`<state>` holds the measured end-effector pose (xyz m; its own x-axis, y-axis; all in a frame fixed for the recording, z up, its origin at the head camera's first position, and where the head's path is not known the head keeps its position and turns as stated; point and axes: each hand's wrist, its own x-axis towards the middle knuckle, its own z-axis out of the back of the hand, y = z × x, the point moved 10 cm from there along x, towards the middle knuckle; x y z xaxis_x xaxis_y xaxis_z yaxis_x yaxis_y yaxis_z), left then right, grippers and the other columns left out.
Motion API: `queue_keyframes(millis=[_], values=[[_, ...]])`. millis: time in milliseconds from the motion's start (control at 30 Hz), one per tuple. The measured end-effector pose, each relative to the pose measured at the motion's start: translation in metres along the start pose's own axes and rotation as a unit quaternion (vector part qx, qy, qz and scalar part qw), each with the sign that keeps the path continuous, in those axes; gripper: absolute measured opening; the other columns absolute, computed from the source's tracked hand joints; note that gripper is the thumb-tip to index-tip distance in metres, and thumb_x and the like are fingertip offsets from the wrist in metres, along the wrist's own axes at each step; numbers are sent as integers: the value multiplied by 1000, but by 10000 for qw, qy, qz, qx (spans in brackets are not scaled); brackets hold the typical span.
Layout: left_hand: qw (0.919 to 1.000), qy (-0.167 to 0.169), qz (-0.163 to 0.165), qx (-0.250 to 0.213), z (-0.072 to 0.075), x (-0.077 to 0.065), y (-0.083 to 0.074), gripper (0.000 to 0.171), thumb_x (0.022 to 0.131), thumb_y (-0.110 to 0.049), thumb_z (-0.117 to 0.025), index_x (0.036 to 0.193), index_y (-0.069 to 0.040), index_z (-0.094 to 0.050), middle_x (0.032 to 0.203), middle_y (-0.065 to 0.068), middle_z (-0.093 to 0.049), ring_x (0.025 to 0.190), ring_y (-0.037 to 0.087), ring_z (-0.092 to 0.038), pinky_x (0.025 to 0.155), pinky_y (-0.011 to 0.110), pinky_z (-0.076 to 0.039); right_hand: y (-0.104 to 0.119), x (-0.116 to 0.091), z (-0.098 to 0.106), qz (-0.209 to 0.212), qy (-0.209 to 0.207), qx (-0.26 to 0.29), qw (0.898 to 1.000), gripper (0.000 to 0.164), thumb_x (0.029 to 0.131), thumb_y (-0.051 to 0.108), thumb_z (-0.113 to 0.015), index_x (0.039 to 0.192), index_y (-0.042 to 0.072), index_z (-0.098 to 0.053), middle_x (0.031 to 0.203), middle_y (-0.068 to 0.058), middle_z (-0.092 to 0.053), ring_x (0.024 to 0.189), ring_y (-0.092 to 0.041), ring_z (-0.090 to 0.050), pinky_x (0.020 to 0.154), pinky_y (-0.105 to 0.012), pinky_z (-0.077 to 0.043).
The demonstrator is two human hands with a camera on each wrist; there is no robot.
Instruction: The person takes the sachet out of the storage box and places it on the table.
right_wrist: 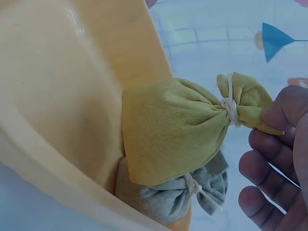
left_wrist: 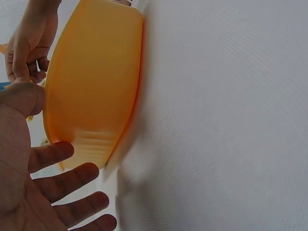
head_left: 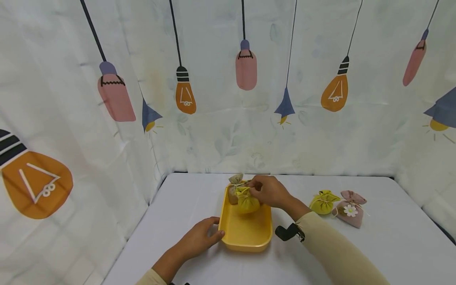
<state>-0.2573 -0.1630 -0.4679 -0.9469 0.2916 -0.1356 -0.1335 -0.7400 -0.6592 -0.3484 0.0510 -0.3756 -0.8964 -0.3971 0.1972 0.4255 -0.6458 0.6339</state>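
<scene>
A yellow cloth drawstring pouch (right_wrist: 173, 130) is pinched at its gathered top between the thumb and index finger of my right hand (head_left: 268, 191). It hangs upright in the far end of a yellow plastic tray (head_left: 246, 233). Beside it, a grey-beige pouch (right_wrist: 154, 197) stands in the tray, partly hidden by the yellow one in the right wrist view. My left hand (head_left: 199, 238) is at the tray's near left side, thumb at the rim; in the left wrist view its fingers (left_wrist: 67, 185) are spread and straight along the outer wall.
To the right of the tray, another yellow pouch (head_left: 323, 202) lies on the white table (head_left: 392, 237), next to a pink pouch (head_left: 350, 209) with a white flower. A curtain printed with lamps (head_left: 228, 130) hangs behind the table's far edge.
</scene>
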Motion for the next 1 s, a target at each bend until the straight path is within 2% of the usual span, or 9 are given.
queue_keyframes(millis=[333, 667, 1000], values=[[10000, 13, -46, 60, 2, -1, -4, 61, 98, -53, -64, 142, -11, -57, 146, 11, -55, 140, 38, -44, 112, 65, -34, -4, -15, 29, 369, -576, 239, 9974, 5, 98, 19, -71, 102, 17, -70, 88, 7, -64, 80, -14, -59, 66, -35, -53], [9999, -51, -109, 29, 2, -2, -3, 60, 99, -52, -64, 141, -10, -57, 144, 10, -57, 139, 38, -46, 112, 64, -35, -8, -24, 50, 265, -833, 272, 9958, 4, 99, 21, -70, 102, 19, -70, 89, 8, -65, 83, -14, -60, 76, -39, -53], [10000, -28, -79, 9, 1, -2, 0, 59, 99, -51, -64, 141, -11, -57, 144, 9, -56, 139, 36, -45, 112, 64, -35, -17, -29, 70, 184, -1034, 173, 9943, 4, 98, 19, -70, 102, 17, -70, 88, 6, -65, 84, -15, -60, 75, -39, -52]])
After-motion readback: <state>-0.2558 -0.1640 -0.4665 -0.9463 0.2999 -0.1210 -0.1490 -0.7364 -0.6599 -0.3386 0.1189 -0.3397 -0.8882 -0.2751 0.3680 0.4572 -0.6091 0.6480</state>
